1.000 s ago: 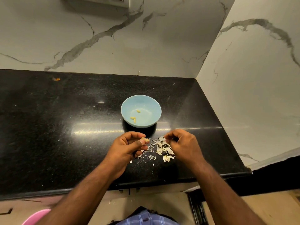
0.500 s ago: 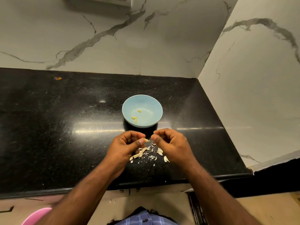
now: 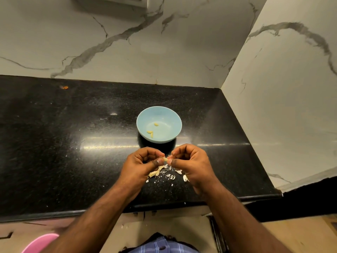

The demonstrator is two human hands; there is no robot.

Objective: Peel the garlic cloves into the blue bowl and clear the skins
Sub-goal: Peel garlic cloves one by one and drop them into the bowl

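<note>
A person's left hand (image 3: 140, 166) and right hand (image 3: 191, 164) meet above the black countertop (image 3: 54, 143), near its front edge, both pinching one small garlic clove (image 3: 165, 159) between thumbs and fingertips. Directly beneath them, loose papery skins (image 3: 164, 173) lie scattered on the countertop. Just behind the hands, toward the marble back wall, sits the blue bowl (image 3: 169, 115), holding three peeled cloves (image 3: 150, 132).
</note>
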